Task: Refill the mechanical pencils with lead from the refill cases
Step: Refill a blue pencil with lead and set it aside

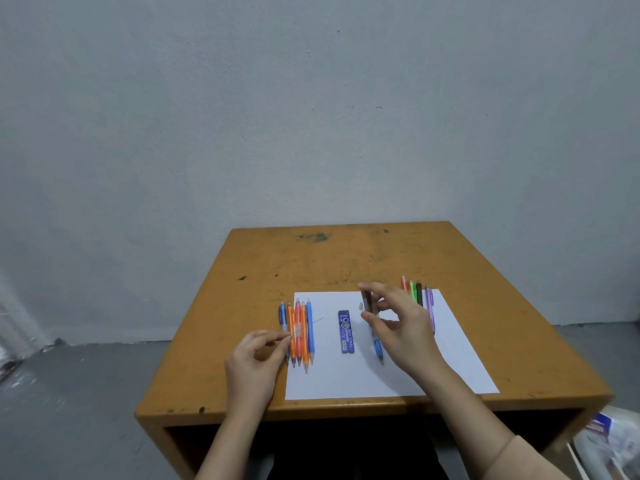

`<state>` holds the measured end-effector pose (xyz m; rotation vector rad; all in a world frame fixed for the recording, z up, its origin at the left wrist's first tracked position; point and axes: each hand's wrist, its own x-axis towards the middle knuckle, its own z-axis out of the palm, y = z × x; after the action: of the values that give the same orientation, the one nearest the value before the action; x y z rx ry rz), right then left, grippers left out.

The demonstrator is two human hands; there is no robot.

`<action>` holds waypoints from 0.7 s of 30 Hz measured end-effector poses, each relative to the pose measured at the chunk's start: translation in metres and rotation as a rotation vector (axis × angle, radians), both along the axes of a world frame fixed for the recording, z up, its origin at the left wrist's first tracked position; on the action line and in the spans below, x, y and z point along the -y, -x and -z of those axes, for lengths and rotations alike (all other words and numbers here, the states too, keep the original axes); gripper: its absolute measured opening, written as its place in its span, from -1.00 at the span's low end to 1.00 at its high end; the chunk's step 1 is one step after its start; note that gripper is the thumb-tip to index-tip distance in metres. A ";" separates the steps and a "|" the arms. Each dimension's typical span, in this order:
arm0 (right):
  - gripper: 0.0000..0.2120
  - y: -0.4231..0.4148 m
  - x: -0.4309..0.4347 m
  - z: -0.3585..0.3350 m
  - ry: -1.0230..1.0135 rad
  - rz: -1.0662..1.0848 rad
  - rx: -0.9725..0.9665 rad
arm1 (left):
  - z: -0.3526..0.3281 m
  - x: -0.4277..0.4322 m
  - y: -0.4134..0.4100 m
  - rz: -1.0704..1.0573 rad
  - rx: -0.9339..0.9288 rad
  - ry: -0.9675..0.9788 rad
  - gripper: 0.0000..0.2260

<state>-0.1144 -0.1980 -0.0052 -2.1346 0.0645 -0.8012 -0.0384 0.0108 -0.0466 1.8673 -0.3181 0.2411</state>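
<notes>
ok so left hand has thumb and forefinger pinched together on a thin lead; the lead sticks out up and to the right of the pinch, over the row of blue and orange pencils lying just past the fingertips; right hand has thumb and forefinger closed on a dark-barrelled pencil, blue grip and tip poking out below the grip toward the person; can't tell if it's lifted off the paper; blue refill case lies flat between the two grips; small pale cap just left of the right thumb; four more pencils lie beyond that hand, on the table
</notes>
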 end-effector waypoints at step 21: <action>-0.57 -0.039 -0.020 -0.008 -0.280 -0.078 -0.226 | -0.001 0.000 0.000 -0.015 -0.023 0.017 -0.90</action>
<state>-0.0755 -0.1780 0.0030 -1.9390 0.1990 -0.4729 -0.0384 0.0109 -0.0457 1.8551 -0.2855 0.2312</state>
